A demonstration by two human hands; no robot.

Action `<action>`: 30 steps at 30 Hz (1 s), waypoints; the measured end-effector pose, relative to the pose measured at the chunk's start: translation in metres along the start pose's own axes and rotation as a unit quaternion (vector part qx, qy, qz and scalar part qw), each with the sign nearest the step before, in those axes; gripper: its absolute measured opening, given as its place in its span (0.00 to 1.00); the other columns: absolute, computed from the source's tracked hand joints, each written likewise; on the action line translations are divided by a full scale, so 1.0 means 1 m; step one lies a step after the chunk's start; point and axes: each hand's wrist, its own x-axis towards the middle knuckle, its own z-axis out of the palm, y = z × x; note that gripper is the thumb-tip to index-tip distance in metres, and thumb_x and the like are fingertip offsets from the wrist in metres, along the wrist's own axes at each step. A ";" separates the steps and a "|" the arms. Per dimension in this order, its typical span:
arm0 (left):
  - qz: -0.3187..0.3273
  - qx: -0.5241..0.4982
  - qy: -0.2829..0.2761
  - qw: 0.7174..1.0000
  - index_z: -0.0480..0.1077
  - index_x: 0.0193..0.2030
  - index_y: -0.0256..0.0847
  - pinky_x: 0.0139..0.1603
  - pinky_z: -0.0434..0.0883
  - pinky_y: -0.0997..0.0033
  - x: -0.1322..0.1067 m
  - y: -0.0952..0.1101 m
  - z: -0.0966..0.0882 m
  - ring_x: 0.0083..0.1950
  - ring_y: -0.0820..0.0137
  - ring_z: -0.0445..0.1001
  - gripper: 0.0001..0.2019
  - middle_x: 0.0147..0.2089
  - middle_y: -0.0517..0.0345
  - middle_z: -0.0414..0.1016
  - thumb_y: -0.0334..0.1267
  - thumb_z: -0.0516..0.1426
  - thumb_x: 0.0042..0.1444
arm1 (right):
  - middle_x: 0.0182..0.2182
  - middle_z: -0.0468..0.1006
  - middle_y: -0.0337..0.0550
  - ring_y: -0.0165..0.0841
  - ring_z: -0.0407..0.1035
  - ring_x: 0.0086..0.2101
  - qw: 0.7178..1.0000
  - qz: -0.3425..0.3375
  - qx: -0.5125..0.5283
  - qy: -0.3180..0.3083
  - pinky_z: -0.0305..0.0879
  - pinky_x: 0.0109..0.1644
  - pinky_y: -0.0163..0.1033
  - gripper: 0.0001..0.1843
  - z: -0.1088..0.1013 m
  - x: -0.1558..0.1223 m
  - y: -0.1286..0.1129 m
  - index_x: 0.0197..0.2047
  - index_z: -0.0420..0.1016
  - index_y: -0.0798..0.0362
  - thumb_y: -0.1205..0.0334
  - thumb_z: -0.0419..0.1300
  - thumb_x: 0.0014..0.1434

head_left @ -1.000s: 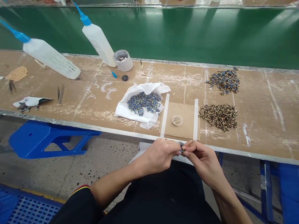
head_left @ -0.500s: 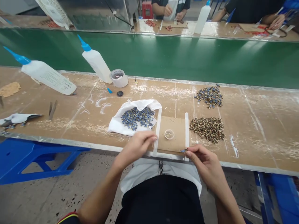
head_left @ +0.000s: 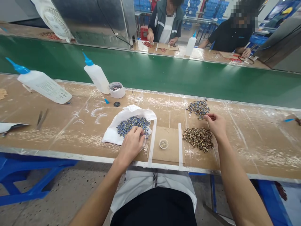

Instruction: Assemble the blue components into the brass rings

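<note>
My left hand (head_left: 132, 143) is at the near right edge of a pile of small blue and yellow pieces (head_left: 128, 123), its fingers curled and closed over them. What lies under its fingertips is hidden. The pile rests on a crumpled white bag (head_left: 110, 135). My right hand (head_left: 216, 126) reaches to the near right side of a pile of blue and brass-coloured pieces (head_left: 198, 108). Thumb and forefinger are pinched together there; anything between them is too small to make out. Nearer me lies a pile of small dark and brass-coloured pieces (head_left: 198, 139).
A small round clear dish (head_left: 164, 144) sits on a cardboard piece (head_left: 172, 153) between two white strips. Bottles with blue nozzles (head_left: 45, 86), a tape roll (head_left: 117, 90) and tweezers (head_left: 42, 119) are to the left. Two people (head_left: 168, 22) work across the green belt (head_left: 145, 70).
My right hand has moved from the front of the cardboard, where it held a small blue piece, up to the far right pile. My left hand has moved left onto the blue pieces. The view has tilted up.
</note>
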 end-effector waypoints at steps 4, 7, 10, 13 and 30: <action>-0.027 -0.092 0.024 0.995 0.66 0.34 0.41 0.41 0.68 0.67 -0.012 -0.012 -0.012 0.37 0.66 0.73 0.05 0.35 0.58 0.74 0.33 0.53 0.62 | 0.35 0.83 0.55 0.41 0.76 0.34 1.000 -0.024 0.013 -0.003 0.71 0.43 0.47 0.20 -0.008 -0.001 -0.008 0.42 0.79 0.58 0.51 0.62 0.53; -0.064 -0.170 0.014 0.983 0.68 0.34 0.41 0.40 0.69 0.69 -0.027 -0.015 -0.018 0.36 0.68 0.75 0.05 0.35 0.60 0.77 0.36 0.55 0.62 | 0.36 0.83 0.53 0.41 0.78 0.35 0.998 -0.035 0.033 -0.032 0.72 0.44 0.46 0.20 -0.017 -0.033 -0.018 0.45 0.79 0.55 0.48 0.61 0.57; -0.086 -0.234 -0.010 0.968 0.69 0.34 0.40 0.41 0.70 0.70 -0.041 -0.012 -0.017 0.37 0.68 0.76 0.05 0.34 0.60 0.77 0.36 0.58 0.61 | 0.37 0.83 0.50 0.40 0.78 0.36 0.994 -0.032 0.057 -0.086 0.73 0.43 0.45 0.20 -0.024 -0.082 -0.033 0.48 0.79 0.52 0.47 0.62 0.59; -0.073 -0.287 -0.024 0.955 0.71 0.44 0.40 0.43 0.72 0.70 -0.050 -0.003 -0.012 0.38 0.69 0.77 0.06 0.34 0.60 0.77 0.32 0.56 0.61 | 0.39 0.83 0.48 0.41 0.77 0.38 0.982 -0.035 0.077 -0.169 0.73 0.44 0.45 0.18 -0.022 -0.132 -0.049 0.47 0.79 0.50 0.48 0.63 0.60; -0.023 -0.437 -0.159 0.885 0.78 0.39 0.37 0.42 0.72 0.72 -0.057 0.035 0.020 0.40 0.69 0.76 0.07 0.39 0.53 0.80 0.32 0.58 0.61 | 0.35 0.75 0.44 0.36 0.70 0.35 0.952 -0.099 0.161 -0.241 0.66 0.36 0.40 0.08 0.042 -0.184 -0.090 0.39 0.81 0.49 0.57 0.62 0.63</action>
